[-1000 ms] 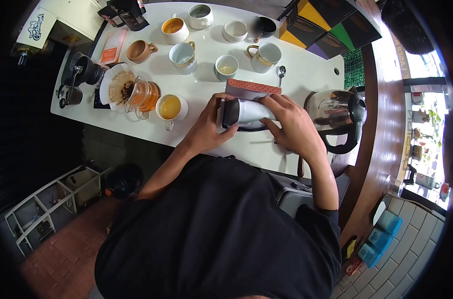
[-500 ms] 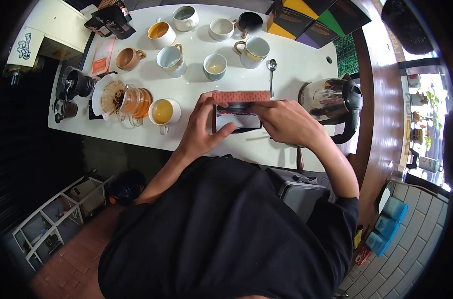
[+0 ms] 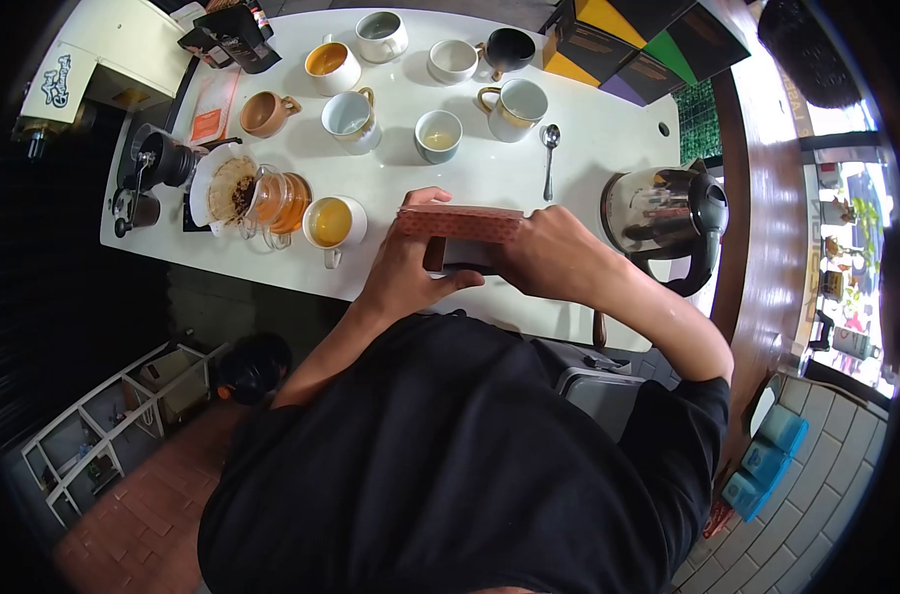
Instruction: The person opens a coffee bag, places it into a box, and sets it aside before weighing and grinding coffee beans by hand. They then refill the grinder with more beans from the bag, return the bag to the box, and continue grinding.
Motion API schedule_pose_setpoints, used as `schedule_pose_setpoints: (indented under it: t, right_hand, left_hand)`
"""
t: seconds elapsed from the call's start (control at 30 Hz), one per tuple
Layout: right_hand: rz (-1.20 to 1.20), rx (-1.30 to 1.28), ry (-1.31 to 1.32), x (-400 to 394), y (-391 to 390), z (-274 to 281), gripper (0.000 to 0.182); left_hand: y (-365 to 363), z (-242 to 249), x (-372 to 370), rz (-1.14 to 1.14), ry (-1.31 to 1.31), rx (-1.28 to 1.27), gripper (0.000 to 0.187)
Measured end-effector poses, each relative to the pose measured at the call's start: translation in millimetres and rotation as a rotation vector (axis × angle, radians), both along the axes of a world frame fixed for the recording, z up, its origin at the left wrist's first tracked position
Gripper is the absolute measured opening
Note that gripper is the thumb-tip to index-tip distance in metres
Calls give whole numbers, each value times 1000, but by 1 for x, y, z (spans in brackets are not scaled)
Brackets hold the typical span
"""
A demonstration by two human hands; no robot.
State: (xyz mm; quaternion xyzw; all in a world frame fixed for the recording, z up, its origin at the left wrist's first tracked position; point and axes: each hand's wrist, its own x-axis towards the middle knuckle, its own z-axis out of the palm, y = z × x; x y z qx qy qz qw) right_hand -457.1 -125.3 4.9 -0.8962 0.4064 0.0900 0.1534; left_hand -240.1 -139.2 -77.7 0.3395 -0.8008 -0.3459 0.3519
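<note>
A small box (image 3: 460, 224) with a red patterned side is held up over the near edge of the white table. My left hand (image 3: 398, 272) grips its left end, with the fingers behind and the thumb stretched out below. My right hand (image 3: 566, 259) is closed at the box's right end; its fingertips are hidden behind or inside the box. A dark gap shows under the red side, but the contents cannot be made out. Left of the box stands a white mug (image 3: 333, 224) of yellow liquid. A spoon (image 3: 550, 158) lies beyond my right hand.
Several cups, including a pale green-grey one (image 3: 438, 136), stand across the table (image 3: 608, 139). A glass server (image 3: 282, 203), a coffee dripper (image 3: 217, 188) and a hand grinder (image 3: 163, 161) are at left. An electric kettle (image 3: 658, 213) stands at right, dark boxes (image 3: 638, 49) at the back.
The box has come slightly closer to my body and tilted, so less of its inside shows. My right hand has curled in more at its right end. The whole view has shifted a little.
</note>
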Motion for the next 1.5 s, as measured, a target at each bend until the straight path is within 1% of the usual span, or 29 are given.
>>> schedule_pose_setpoints:
  t: [0.07, 0.13, 0.17, 0.3, 0.37, 0.4, 0.43, 0.47, 0.5, 0.53, 0.6, 0.63, 0.67, 0.7, 0.77, 0.83, 0.9, 0.93, 1.03, 1.1, 1.17, 1.2, 1.23, 1.3, 1.33, 1.37, 1.43, 1.47, 1.5]
  right_hand:
    - [3, -27, 49, -4, 5, 4, 9]
    - [12, -237, -216, -14, 12, -7, 9]
    - [17, -237, -215, -13, 14, -13, 9]
    - [-8, -144, -136, -9, 22, -20, 13]
    - [-43, -301, -319, -1, 24, -6, 15]
    - [-9, -279, -245, 1, 23, 1, 23]
    - [-10, -284, -246, 1, 24, 0, 23]
    - [-17, -341, -343, 0, 25, -3, 28]
    - [-25, -398, -439, -1, 26, -7, 34]
    - [-56, -406, -507, -2, 26, -13, 41]
    - [-112, -370, -512, -5, 31, -22, 39]
    - [-173, -334, -517, -7, 34, -26, 36]
    - [-167, -391, -621, -9, 36, -30, 40]
    - [-166, -389, -621, -12, 37, -34, 40]
    - [-274, -736, -724, -21, 39, -39, 42]
    - [-629, -684, -774, -24, 41, -39, 44]
    - [-787, -667, -791, -19, 27, -30, 43]
    - [-791, -674, -791, -19, 24, -36, 43]
    - [-931, -190, -1119, -13, 23, -61, 37]
    - [-910, -227, -1044, -8, 25, -69, 40]
    - [-927, -186, -1088, -1, 26, -68, 41]
    - [-946, -147, -1129, 1, 27, -67, 43]
    - [-950, -149, -1128, 0, 28, -64, 43]
    - [-937, -126, -1095, -3, 24, -53, 49]
    - [-907, -135, -1074, -5, 22, -47, 50]
    - [-908, -138, -1075, -8, 19, -44, 50]
    - [-754, -205, -997, -14, 12, -39, 45]
    - [-717, -235, -953, -15, 9, -35, 35]
    - [-716, -235, -955, -20, 7, -35, 35]
  left_hand:
    - [-3, -1, 5, 2, -29, -70, 63]
    - [-2, -8, 6, 80, -52, -82, 64]
    - [-2, -10, 6, 148, -78, -95, 65]
    - [-9, -6, 6, 134, -105, -126, 67]
    - [-17, 3, 4, 95, -28, -305, 69]
    - [-16, 4, 5, 92, -30, -310, 69]
    - [-14, 4, 9, 59, -57, -75, 73]
    - [-12, 3, 11, 27, -83, 162, 77]
    - [-12, 2, 11, 28, -84, 160, 77]
    - [-13, 0, 11, -13, -41, 90, 80]
    - [-14, -9, 10, -67, -15, -50, 84]
    - [-14, -12, 9, -65, -15, -49, 84]
    - [-13, -14, 7, -39, -51, -108, 82]
    - [-12, -15, 5, -13, -87, -167, 79]
    - [-10, -13, 2, 24, -137, -154, 72]
    - [-12, -20, -1, 46, -118, -128, 68]
    - [-10, -17, -3, 8, -89, -137, 67]
    - [-10, -16, -6, 2, -52, -138, 64]
    - [-6, -10, -9, -15, -19, -137, 60]
    - [-3, -13, -12, -21, -23, -129, 57]
    - [2, -24, -17, 88, -91, -114, 57]
    - [6, -16, -18, 82, -65, 64, 57]
    - [4, -17, -18, 78, -65, 64, 57]
    - [-3, -22, -19, 80, 54, -187, 65]
    - [-5, -27, -18, 27, 144, -202, 81]
    - [-5, -30, -19, 24, 143, -203, 81]
    - [-4, -33, -20, -8, 201, -214, 96]
    - [-5, -38, -19, -9, 199, -215, 96]
    - [-7, -47, -16, -21, 207, -194, 97]
